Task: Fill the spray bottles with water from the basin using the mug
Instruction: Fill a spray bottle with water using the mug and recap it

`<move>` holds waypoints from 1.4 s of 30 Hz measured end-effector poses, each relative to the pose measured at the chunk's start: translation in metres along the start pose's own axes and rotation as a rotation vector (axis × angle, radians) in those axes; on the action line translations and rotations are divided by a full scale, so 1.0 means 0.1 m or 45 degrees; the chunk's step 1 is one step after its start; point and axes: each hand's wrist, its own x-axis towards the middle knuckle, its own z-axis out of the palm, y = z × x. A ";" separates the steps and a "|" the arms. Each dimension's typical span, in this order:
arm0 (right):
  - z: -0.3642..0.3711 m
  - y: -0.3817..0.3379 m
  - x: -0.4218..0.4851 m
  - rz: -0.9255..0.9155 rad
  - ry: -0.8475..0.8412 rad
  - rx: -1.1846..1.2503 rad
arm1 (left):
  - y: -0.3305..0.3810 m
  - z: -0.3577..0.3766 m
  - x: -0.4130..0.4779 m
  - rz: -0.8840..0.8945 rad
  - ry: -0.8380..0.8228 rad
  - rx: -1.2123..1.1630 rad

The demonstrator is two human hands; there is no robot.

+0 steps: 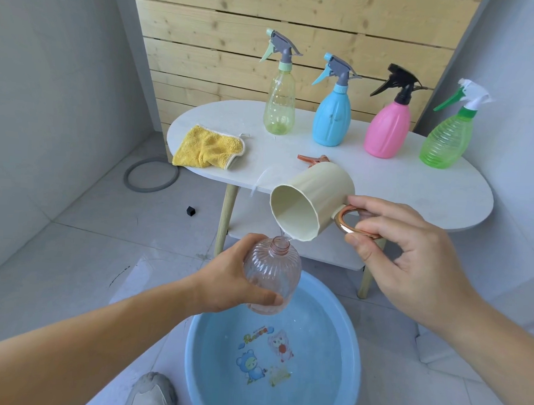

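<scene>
My left hand (227, 280) grips a clear pink ribbed bottle (271, 273) with its cap off, held above the blue basin (196, 353) of water on the floor. My right hand (402, 256) holds the cream mug (315, 198) by its copper handle, tipped left so a thin stream of water runs from its rim into the bottle's neck. The bottle's copper spray head (311, 159) lies on the white table (415, 185) behind the mug. Four capped spray bottles stand at the table's back: yellow (280, 107), blue (332, 119), pink (387, 131), green (445, 140).
A yellow cloth (208, 148) lies on the table's left end. The table has a lower shelf (334, 255) and wooden legs. A grey ring (151, 176) and a small black piece (191, 211) lie on the tiled floor. My shoe (152, 393) is beside the basin.
</scene>
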 end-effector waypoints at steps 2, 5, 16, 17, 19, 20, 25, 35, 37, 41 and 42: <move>0.00 0.00 0.00 -0.006 0.000 0.001 | 0.00 0.00 0.00 0.002 0.000 0.004; 0.01 0.00 0.00 -0.021 0.004 0.000 | 0.01 0.00 0.00 0.002 0.000 0.002; 0.02 0.02 0.01 -0.154 0.004 -0.081 | 0.02 0.01 -0.02 0.004 -0.005 0.009; 0.02 0.02 0.01 -0.178 -0.003 -0.101 | 0.02 0.01 -0.02 0.004 -0.005 0.008; 0.02 0.02 0.01 -0.231 -0.010 -0.134 | 0.02 0.01 -0.02 0.002 -0.003 -0.001; 0.02 0.01 0.01 -0.254 -0.010 -0.149 | 0.02 0.01 -0.02 0.003 -0.001 -0.003; 0.05 0.04 0.02 -0.360 -0.005 -0.230 | 0.03 0.01 -0.02 -0.004 0.002 -0.002; 0.13 -0.09 -0.05 0.145 0.026 0.075 | 0.04 -0.01 -0.04 -0.011 0.023 0.022; 0.17 -0.11 -0.07 0.500 0.018 0.317 | 0.03 -0.01 -0.05 -0.021 0.035 0.027; 0.42 0.20 -0.16 1.041 0.082 0.577 | 0.01 0.00 -0.07 -0.027 0.052 0.038; 0.51 0.31 -0.19 1.135 0.071 0.631 | 0.01 0.00 -0.07 -0.027 0.052 0.040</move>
